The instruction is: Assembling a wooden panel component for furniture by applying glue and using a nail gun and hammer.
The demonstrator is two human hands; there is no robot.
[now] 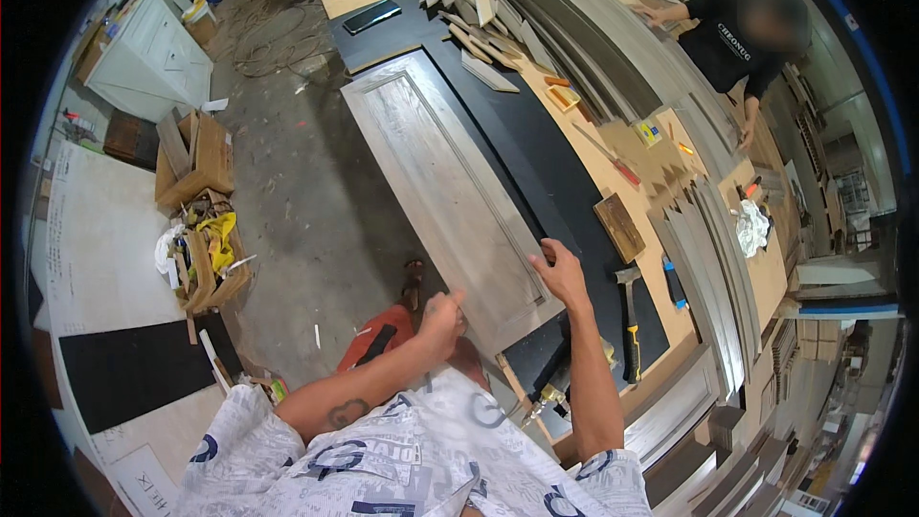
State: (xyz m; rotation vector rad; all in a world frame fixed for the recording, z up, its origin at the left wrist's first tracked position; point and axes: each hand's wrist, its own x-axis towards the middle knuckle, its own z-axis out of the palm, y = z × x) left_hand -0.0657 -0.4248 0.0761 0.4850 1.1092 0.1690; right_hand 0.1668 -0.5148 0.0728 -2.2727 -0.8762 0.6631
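A long grey wooden panel door (436,172) lies on the workbench, partly over a black board (546,163). My left hand (442,321) grips the panel's near left corner. My right hand (560,271) rests on the panel's near right edge, fingers curled over it. A hammer with a yellow and black handle (629,321) lies on the bench just right of my right arm. A dark power tool (550,378) sits beside my right forearm near the bench's front edge.
Grey mouldings (708,258) and wood offcuts (479,10) are stacked along the bench. A small brown wood block (619,226) lies nearby. Another person in a black shirt (732,43) works across the bench. Cardboard boxes (196,163) with scraps stand on the concrete floor at left.
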